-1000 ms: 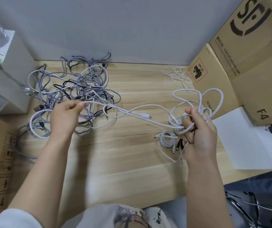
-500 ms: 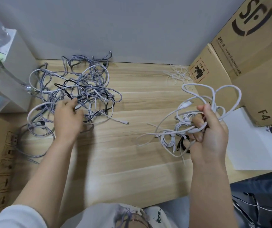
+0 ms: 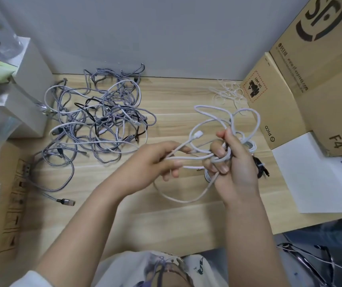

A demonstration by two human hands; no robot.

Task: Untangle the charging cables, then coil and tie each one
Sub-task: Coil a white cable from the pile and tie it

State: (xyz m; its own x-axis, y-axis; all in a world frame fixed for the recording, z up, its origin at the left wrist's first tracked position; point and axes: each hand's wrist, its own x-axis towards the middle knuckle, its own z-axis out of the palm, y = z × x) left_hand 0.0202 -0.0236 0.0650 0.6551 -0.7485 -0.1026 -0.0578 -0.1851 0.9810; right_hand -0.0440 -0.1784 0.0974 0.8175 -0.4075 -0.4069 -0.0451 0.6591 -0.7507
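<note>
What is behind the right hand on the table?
Past the right hand lie a coiled white cable and a black bundle on the table. The hand covers much of both.

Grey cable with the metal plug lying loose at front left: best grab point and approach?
Pinch the grey cable's metal plug, probably from above. It lies flat on the table, pointing right, clear of the tangle, with bare wood around it. The plug is rigid; the braided cord behind it runs back toward the pile, so pulling the end feeds it out.
</note>
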